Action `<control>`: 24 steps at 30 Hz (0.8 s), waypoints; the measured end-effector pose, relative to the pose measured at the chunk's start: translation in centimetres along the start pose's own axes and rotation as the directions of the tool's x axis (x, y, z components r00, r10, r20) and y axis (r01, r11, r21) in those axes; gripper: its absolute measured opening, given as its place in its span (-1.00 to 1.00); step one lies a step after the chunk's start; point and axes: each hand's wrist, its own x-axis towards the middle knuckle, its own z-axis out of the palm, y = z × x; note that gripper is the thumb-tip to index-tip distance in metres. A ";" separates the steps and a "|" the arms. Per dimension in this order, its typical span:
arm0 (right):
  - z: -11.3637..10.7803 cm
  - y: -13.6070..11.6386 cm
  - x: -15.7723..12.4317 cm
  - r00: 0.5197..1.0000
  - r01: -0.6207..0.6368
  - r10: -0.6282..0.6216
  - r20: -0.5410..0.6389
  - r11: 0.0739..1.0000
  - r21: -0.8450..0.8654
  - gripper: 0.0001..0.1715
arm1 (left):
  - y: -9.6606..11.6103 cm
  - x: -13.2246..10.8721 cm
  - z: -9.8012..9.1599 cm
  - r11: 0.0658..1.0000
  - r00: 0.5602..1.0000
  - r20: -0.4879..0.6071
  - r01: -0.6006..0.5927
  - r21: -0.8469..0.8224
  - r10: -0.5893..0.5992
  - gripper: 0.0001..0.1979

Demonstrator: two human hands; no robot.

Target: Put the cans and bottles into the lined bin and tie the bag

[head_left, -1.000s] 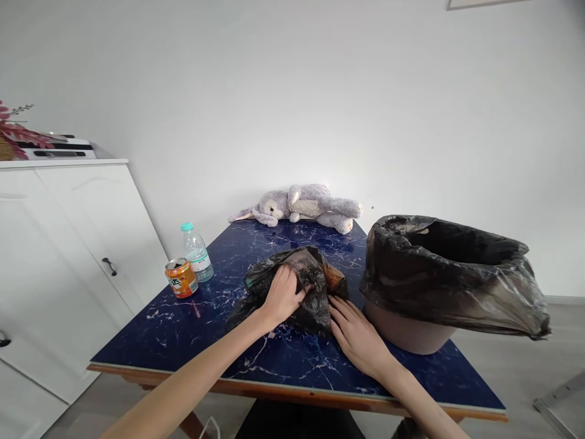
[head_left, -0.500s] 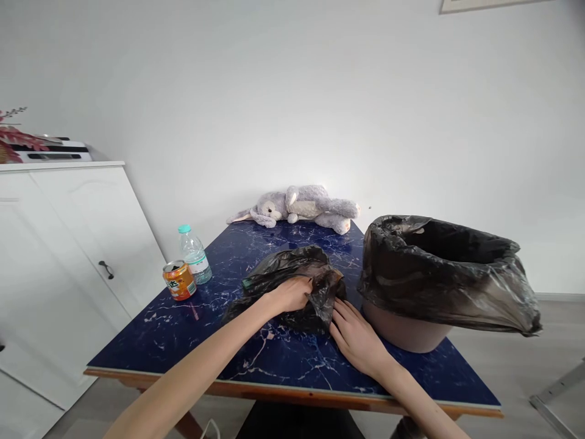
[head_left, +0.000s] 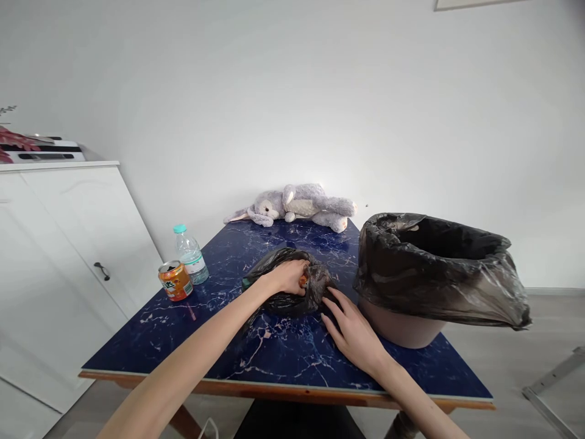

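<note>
A crumpled black plastic bag (head_left: 278,305) lies on the blue marbled table (head_left: 283,366) in front of me, with something bulky inside it. My left hand (head_left: 290,277) is closed on the gathered top of the bag, and a small orange-brown bit shows by its fingertips. Beside the bag's right side, my right hand (head_left: 351,329) has its fingers spread, the tips touching or very near the plastic. What fills the bag is mostly hidden.
A bin (head_left: 402,326) lined with a black bag stands at the table's right. On the left are an orange can (head_left: 175,281) and a clear bottle (head_left: 192,259) with a teal cap. A plush rabbit (head_left: 297,204) lies at the back. A white cabinet (head_left: 68,256) adjoins the left side.
The bag is bunched tighter, its near side drawn in. My left hand has moved slightly up and left, gathering the top. My right hand's fingers have spread and loosened from the plastic.
</note>
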 end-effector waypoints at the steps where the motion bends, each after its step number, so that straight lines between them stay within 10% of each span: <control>1: -0.2 0.0 0.0 1.000 -0.012 0.012 -0.023 1.000 0.006 -0.45 | -0.1 -0.3 -0.3 1.000 1.000 0.018 0.010 0.003 -0.010 -0.46; 18: 1.0 0.7 -0.1 0.998 0.040 -0.037 0.053 0.998 -0.044 -0.44 | 5.2 -9.9 -11.5 0.955 0.973 0.124 0.159 0.250 -0.194 -0.74; 24: 1.2 0.8 -0.2 0.999 0.012 -0.010 0.035 0.998 -0.064 -0.44 | 5.9 -16.5 -15.2 0.915 0.914 0.080 0.402 -0.039 -0.399 -0.31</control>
